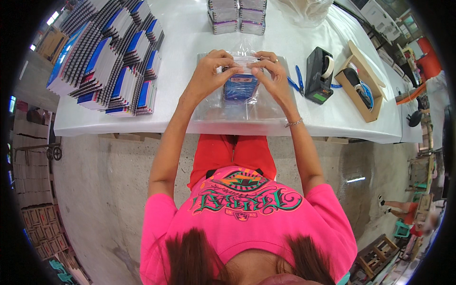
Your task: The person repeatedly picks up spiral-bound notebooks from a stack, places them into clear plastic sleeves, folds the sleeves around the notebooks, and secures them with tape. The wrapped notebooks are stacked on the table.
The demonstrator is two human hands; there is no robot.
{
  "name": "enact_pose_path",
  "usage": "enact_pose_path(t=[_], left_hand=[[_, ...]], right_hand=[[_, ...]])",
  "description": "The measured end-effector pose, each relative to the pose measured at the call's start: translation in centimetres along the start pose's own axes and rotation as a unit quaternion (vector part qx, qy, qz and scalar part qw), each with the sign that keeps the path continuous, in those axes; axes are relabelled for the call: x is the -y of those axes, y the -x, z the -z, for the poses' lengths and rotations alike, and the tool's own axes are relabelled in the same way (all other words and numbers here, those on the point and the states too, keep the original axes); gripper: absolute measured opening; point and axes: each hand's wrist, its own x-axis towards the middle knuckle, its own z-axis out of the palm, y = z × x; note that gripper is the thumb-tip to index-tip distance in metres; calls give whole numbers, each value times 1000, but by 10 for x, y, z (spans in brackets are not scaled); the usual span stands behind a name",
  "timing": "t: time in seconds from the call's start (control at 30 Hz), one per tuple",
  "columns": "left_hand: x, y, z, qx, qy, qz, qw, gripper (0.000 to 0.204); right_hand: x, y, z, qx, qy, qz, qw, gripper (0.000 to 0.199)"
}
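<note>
In front of me a small blue-covered notebook bundle sits inside a clear plastic bag. My left hand pinches the bag's far edge from the left, thumb and fingers pressed together. From the right, my right hand grips the same edge, its thumb close to the left one. The film between the hands is gathered and wrinkled, and loose plastic sticks up beyond the fingers. Under the bundle lies a flat greyish sheet or stack of clear bags. My fingers partly hide the bundle's far end.
Tall stacks of spiral notebooks fill the table's left side. Several notebook bundles stand at the back. On the right are blue-handled pliers, a black tape dispenser and a cardboard box. Crumpled clear plastic lies behind.
</note>
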Motion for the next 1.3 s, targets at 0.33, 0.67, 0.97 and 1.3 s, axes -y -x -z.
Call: enact_pose_path(t=[0.33, 0.67, 0.97, 1.3], left_hand=[[-8, -13, 5, 35, -76, -29, 996, 18], [-11, -26, 6, 62, -46, 52, 996, 26], [16, -14, -16, -16, 269, 240, 933, 42], [32, -16, -24, 42, 394, 287, 872, 27]], right_hand=[[3, -21, 10, 58, -68, -68, 994, 22], [9, -31, 10, 85, -149, -171, 970, 55], [-7, -37, 12, 127, -274, -258, 918, 39], [-9, -24, -7, 44, -333, -236, 912, 23]])
